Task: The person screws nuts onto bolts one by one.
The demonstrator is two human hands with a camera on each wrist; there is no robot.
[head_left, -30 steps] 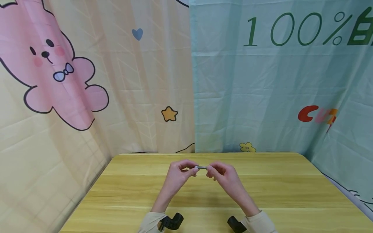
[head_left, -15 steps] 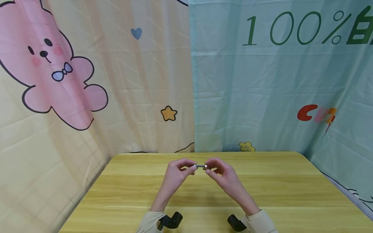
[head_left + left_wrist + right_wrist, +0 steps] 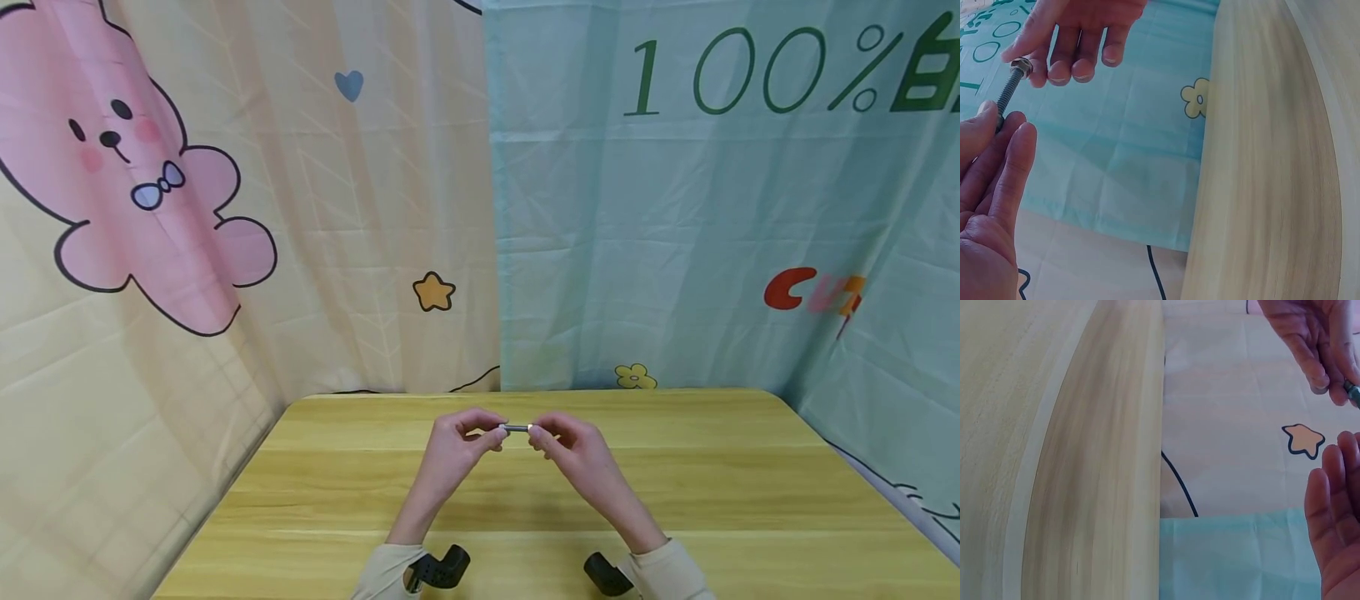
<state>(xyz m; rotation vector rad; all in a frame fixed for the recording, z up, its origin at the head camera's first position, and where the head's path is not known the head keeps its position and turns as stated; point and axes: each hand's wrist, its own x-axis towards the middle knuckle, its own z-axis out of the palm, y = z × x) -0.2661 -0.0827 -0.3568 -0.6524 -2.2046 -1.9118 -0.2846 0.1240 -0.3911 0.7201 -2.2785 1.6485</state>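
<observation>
- The left hand [image 3: 456,446] is held above the table [image 3: 750,475], thumb and fingertips brought together, with one end of a bolt [image 3: 1009,92] pinched between them.
- The right hand [image 3: 579,457] is also held above the table, with a nut [image 3: 1021,66] gripped by thumb and forefinger; the other fingers are left loosely extended.
- The bolt is held clear of the table, over its far part, its threaded shaft exposed between the hands and the nut seen at its other end.
- Behind the table, a cream cloth [image 3: 360,208] is hung beside a blue-green cloth [image 3: 600,217].
</observation>
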